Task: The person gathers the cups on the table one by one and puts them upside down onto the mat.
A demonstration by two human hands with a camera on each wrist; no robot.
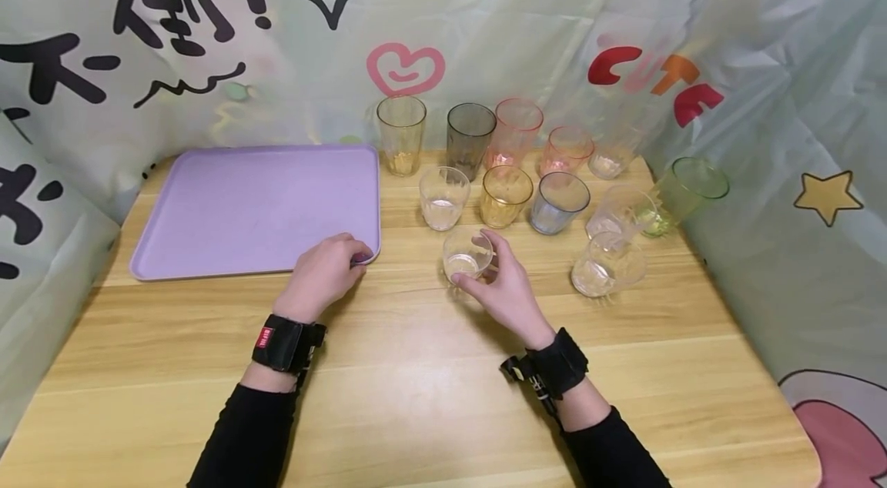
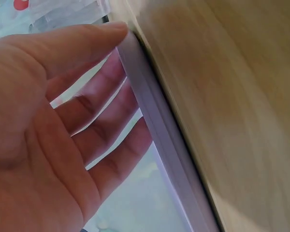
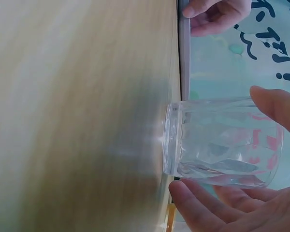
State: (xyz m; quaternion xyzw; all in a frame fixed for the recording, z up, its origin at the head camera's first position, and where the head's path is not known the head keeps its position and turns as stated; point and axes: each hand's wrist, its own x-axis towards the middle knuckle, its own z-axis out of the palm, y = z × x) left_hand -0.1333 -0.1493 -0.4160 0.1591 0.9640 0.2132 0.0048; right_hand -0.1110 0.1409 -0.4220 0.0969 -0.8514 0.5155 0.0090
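My left hand (image 1: 323, 272) holds the near right corner of a flat purple tray (image 1: 263, 207). Its thumb lies along the tray's edge (image 2: 157, 116) in the left wrist view, with the other fingers reaching over the rim. Between the thumb and fingers of my right hand (image 1: 504, 284) is a short clear glass (image 1: 466, 255), upright, its base right at the tabletop. The right wrist view has this glass (image 3: 227, 145) large and sideways, thumb on one side, fingers on the other. Just behind it stand another clear glass (image 1: 443, 199) and an amber glass (image 1: 506, 197).
A blue-grey glass (image 1: 560, 205), a yellowish tall glass (image 1: 402, 138), a dark grey one (image 1: 470, 140), pink ones (image 1: 516, 132) and a green one (image 1: 693, 192) stand toward the back right. More clear glasses (image 1: 603, 272) are at right. A printed curtain (image 1: 485, 3) hangs behind the wooden table (image 1: 430, 403).
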